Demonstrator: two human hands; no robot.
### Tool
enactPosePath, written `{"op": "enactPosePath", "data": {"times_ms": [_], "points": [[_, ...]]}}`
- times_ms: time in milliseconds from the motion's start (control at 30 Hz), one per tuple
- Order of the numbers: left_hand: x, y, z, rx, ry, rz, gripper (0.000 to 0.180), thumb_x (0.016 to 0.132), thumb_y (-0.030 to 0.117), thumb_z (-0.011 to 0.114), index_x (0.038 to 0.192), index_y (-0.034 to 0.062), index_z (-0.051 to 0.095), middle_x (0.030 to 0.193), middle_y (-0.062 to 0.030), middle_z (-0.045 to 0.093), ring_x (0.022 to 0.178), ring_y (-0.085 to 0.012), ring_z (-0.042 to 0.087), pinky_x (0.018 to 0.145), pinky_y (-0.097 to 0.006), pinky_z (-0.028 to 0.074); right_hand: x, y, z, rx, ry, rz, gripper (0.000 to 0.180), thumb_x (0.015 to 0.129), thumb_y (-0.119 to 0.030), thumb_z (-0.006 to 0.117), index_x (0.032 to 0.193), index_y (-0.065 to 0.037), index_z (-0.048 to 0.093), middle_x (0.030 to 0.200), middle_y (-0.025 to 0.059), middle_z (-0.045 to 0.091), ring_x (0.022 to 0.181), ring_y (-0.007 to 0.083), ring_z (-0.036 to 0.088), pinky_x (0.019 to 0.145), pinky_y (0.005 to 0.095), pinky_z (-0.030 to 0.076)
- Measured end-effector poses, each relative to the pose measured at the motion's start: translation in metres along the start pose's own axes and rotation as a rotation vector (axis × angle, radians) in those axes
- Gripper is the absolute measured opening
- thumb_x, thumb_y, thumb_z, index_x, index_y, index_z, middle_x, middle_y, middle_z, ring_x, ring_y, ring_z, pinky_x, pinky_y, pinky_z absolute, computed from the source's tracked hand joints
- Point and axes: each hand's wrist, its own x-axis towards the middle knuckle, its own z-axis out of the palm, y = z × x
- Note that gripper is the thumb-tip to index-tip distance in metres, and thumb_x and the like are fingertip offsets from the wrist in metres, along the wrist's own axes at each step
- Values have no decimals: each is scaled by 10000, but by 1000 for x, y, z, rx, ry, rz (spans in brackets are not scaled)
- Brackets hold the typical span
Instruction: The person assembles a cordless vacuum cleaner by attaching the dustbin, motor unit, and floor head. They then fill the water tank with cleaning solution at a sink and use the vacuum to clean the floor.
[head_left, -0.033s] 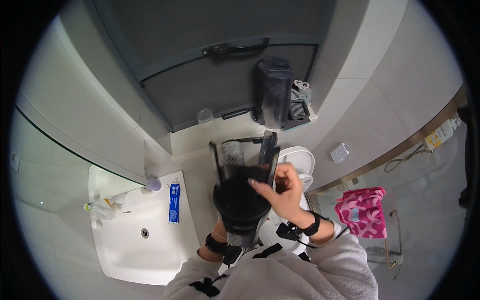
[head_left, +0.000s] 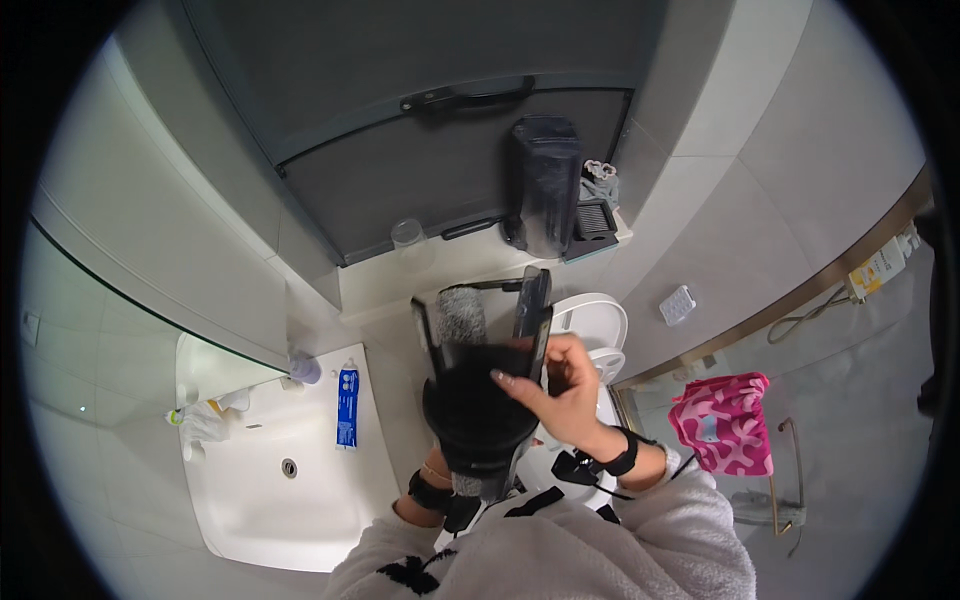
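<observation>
In front of me is a black appliance part (head_left: 480, 395), apparently a floor-cleaner head, with a grey fuzzy roller (head_left: 461, 316) and upright dark side pieces. My right hand (head_left: 572, 390) is closed on its right side. The thumb lies across the black top, and the other fingers curl at the edge. My left hand (head_left: 437, 466) comes up from below on the left. Its fingers are hidden behind the black part, so their grip does not show. Both wrists wear black bands.
A white basin (head_left: 315, 500) at left holds a blue tube (head_left: 347, 408) on its rim. Beyond, a dark translucent tank (head_left: 550, 190) and a clear cup (head_left: 407, 234) stand on a ledge. Right of my hand is a white toilet (head_left: 592, 318); a pink patterned cloth (head_left: 725, 425) hangs farther right.
The black part and my right hand have shifted slightly left and toward me. My right thumb still rests on its top.
</observation>
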Motion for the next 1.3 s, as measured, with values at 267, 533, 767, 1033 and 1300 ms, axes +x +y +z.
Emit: {"op": "enactPosePath", "data": {"times_ms": [267,533,767,1033,1300], "points": [[-10,30,-7,607,-130,76,377,931,338,590,1177,53,595,1010,-44,659,904,-169,630,758,-302,524,-15,0,-15,-16,-195,6,391,797,26,752,1140,-2,567,1106,108,593,1015,188,595,886,291,464],[-11,45,-9,782,-171,31,307,998,253,523,1244,75,575,1070,-15,646,996,-128,607,843,-270,517,29,5,-55,-48,216,-228,552,974,-425,506,1247,55,501,1245,185,560,1180,296,536,1040,429,389],[7,52,-7,714,-82,106,257,1027,279,490,1171,109,618,1007,33,647,942,-101,607,813,-227,514,177,125,-193,-1338,484,207,759,712,-408,832,1230,31,494,1218,250,522,1117,389,543,983,429,441],[11,60,-18,1160,-106,318,279,1027,311,488,1191,123,610,1087,20,625,1011,-104,582,866,-253,506,203,153,-203,-1309,611,469,950,544,-333,944,1229,12,384,1207,275,524,1148,435,533,916,473,472],[9,45,-27,910,-153,34,300,1007,286,517,1217,89,601,1127,-21,633,1047,-139,594,907,-290,513,197,164,-220,-1169,574,354,765,525,-342,955,1052,70,583,1083,245,605,1070,414,570,899,447,485]]}}
